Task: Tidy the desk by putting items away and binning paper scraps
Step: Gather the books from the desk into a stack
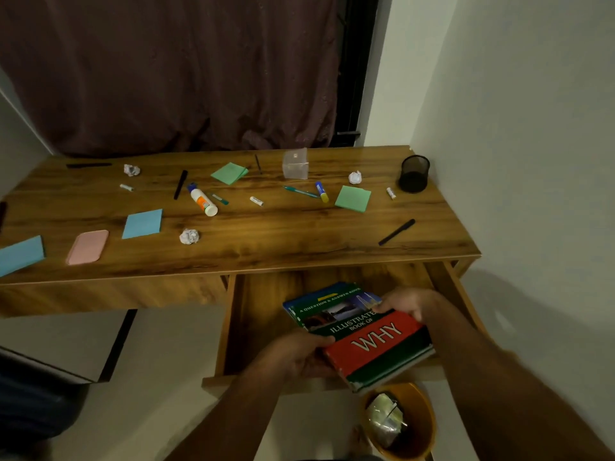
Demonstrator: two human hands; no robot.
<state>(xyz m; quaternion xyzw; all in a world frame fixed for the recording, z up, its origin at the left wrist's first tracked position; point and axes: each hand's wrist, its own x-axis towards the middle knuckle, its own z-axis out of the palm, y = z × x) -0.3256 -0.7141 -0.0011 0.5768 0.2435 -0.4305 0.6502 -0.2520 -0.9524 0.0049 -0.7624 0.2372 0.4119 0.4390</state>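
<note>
Books (372,331), a small stack topped by a red-and-green "Illustrated Book of Why", sit tilted over the open drawer (263,314) of the wooden desk (266,241), gripped from both sides. The left hand (296,356) curls round the stack's near-left edge, thumb on the cover; the right hand (411,304) grips the far-right edge, fingers curled over it. Below the drawer front stands an orange bin (422,424) with shiny wrapping inside. On the desktop lie three crumpled paper scraps (189,236), two green sticky-note pads (353,198), two blue pads (143,223), a pink case (88,246), a glue bottle (202,199), a blue-and-yellow marker (322,192), a teal pen (301,192) and black pens (396,232). A clear plastic box (295,163) and a black mesh pen cup (414,173) stand near the back edge.
</note>
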